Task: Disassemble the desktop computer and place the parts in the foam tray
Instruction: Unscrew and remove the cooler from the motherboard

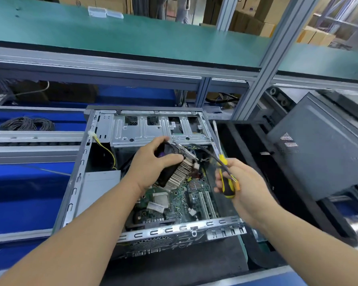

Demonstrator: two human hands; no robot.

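Gripping the heatsink (pixel 179 172), left hand (pixel 153 164) lifts a rigid, weighty, sharp-finned part; right hand (pixel 239 182) clasps the screwdriver (pixel 225 174)

Workbench (pixel 174 271), open computer case (pixel 81 168), foam tray (pixel 256 162)

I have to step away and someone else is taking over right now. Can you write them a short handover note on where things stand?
Left hand: holding the finned cooler with fan, lifted above the circuit board inside the open computer case.
Right hand: gripping the yellow-and-black screwdriver, with a dark cable caught in the same grip.
Foam tray: right of the case; a grey metal cover leans over its far side.
Done: cover off, cooler freed.
Left: put the cooler in the tray, then remove the board and remaining parts.
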